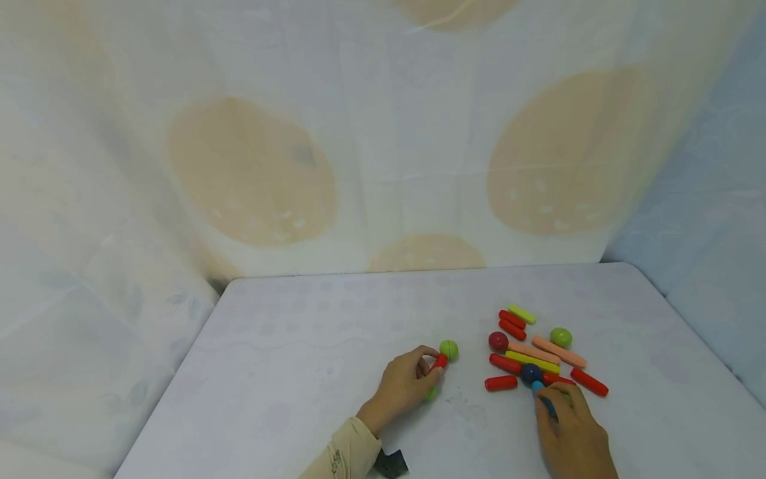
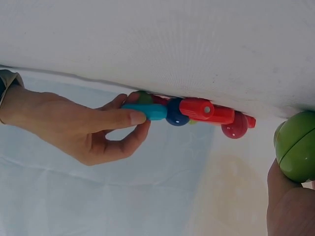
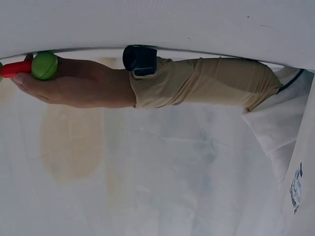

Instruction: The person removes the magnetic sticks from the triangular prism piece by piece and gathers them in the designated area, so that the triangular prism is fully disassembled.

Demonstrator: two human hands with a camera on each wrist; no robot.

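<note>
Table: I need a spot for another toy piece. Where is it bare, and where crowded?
The table lies bare along its far edge and across its left half, left of the left hand. Crowded: the heap of rods and balls ahead of the right hand. A narrow gap runs between the hands.

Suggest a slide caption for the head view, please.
Left hand pinches a red stick; right hand grips a blue stick.

A makeshift recording corner: a white bench [image 1: 335,319] hemmed by draped patterned sheets [image 1: 251,166], with colourful toy rods [image 1: 532,352] at near right.
</note>
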